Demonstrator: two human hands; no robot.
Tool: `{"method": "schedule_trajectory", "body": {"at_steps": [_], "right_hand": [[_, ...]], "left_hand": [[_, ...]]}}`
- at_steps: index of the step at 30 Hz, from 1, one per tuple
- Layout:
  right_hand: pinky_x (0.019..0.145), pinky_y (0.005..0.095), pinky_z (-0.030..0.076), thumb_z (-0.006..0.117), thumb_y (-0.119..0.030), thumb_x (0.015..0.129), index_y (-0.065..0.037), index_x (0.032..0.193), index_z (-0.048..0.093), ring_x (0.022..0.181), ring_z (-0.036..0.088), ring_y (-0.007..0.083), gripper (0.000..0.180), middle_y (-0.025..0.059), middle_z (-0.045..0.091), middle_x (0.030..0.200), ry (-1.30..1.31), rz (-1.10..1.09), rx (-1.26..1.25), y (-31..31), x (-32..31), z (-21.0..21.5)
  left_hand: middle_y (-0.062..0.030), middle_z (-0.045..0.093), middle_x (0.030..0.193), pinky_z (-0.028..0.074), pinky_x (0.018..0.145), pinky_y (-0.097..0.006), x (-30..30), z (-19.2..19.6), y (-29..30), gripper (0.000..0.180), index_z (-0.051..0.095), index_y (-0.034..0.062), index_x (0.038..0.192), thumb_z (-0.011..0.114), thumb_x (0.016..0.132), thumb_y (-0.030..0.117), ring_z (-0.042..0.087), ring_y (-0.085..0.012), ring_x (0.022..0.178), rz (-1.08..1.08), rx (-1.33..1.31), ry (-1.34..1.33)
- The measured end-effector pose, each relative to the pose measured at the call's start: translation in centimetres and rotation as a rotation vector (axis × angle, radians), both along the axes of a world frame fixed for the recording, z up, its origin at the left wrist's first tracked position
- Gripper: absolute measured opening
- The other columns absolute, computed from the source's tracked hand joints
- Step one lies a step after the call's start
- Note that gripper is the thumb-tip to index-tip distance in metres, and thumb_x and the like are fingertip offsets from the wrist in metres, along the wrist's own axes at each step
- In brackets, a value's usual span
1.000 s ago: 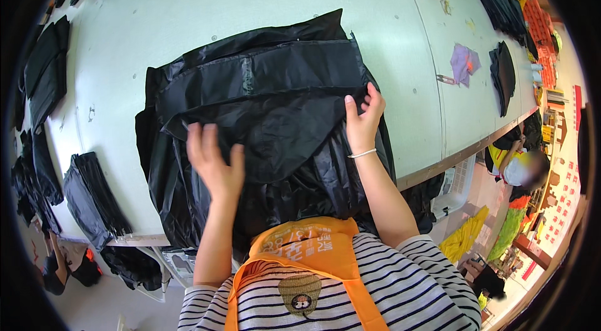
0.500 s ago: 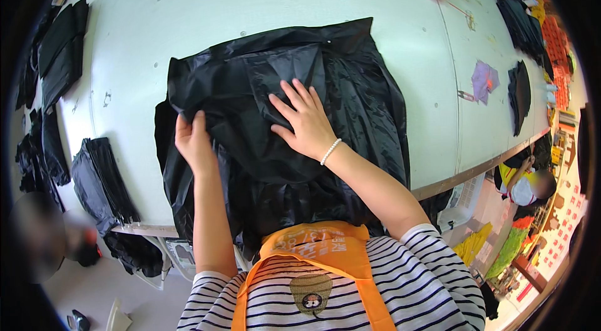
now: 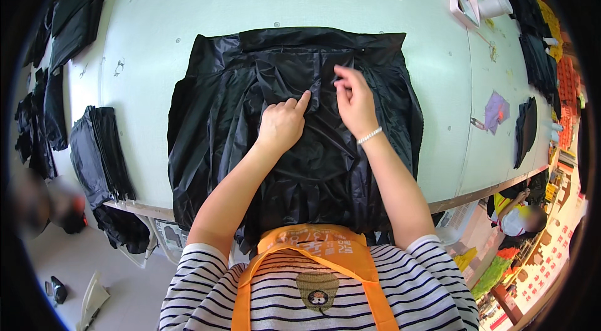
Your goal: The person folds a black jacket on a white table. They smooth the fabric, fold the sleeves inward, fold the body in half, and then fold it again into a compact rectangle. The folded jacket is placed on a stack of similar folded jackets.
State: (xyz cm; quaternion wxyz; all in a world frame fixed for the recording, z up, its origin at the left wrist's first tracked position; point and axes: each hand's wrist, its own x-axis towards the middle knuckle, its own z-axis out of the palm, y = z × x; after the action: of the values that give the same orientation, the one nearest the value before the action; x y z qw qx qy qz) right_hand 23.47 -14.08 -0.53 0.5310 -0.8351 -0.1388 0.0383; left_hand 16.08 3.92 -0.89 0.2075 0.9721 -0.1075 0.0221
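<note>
1. Left hand: index finger stretched out, its tip on the cloth, the other fingers curled under; whether these pinch any fabric is hidden.
2. Right hand: fingers bent, thumb near the fingertips, slightly blurred; it is unclear whether it holds a fold or is just above it.
3. Garment: black, spread directly beneath both hands and reaching out past them on each side. It is about as broad as it is deep, so no clear long axis shows; its near end runs back toward the wearer.
4. Seam: the key line, running away from the wearer between the two hands. The left index tip lies at its left side, touching or nearly so; the right fingertips are just to its right and a little farther out. Neither hand is plainly nearer.
5. Band: beyond both hands, crossing the garment's far edge roughly square to the seam.
6. Farther out on the table: a dark stack well left of the left hand; a purple cloth well right of the right hand; a pink tray beyond it, far right.
</note>
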Motion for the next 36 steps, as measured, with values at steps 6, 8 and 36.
{"method": "schedule_trajectory", "body": {"at_steps": [6,8,36], "right_hand": [[0.074,0.0301,0.052,0.055,0.009,0.078,-0.008,0.120,0.058,0.083,0.063,0.0261,0.045,0.0110,0.057,0.120,-0.437,0.049,-0.355,4.3,5.9,-0.2],[0.077,0.0337,0.052,0.056,0.004,0.079,-0.007,0.111,0.063,0.089,0.062,0.0282,0.034,0.0085,0.061,0.115,-0.324,0.091,-0.367,4.4,6.6,0.2],[0.074,0.0397,0.052,0.071,-0.031,0.072,-0.001,0.076,0.071,0.078,0.066,0.0355,0.031,0.0207,0.067,0.078,0.524,0.279,-0.620,1.2,-1.0,-1.5]], "left_hand": [[-0.0038,0.051,0.073,0.045,0.060,-0.035,-0.9,1.0,0.7,0.054,0.058,0.0106,0.126,0.063,0.073,0.009,0.057,-0.0208,0.067,-0.036,-0.021,-0.099],[-0.0046,0.053,0.079,0.045,0.064,-0.034,-1.1,1.8,1.2,0.051,0.060,0.0104,0.124,0.064,0.073,0.010,0.057,-0.0210,0.073,-0.032,-0.009,-0.093],[-0.0089,0.056,0.113,0.041,0.094,-0.041,-0.9,6.2,2.2,0.056,0.058,0.0090,0.118,0.076,0.068,0.030,0.055,-0.0257,0.105,-0.422,-0.015,0.018]]}}
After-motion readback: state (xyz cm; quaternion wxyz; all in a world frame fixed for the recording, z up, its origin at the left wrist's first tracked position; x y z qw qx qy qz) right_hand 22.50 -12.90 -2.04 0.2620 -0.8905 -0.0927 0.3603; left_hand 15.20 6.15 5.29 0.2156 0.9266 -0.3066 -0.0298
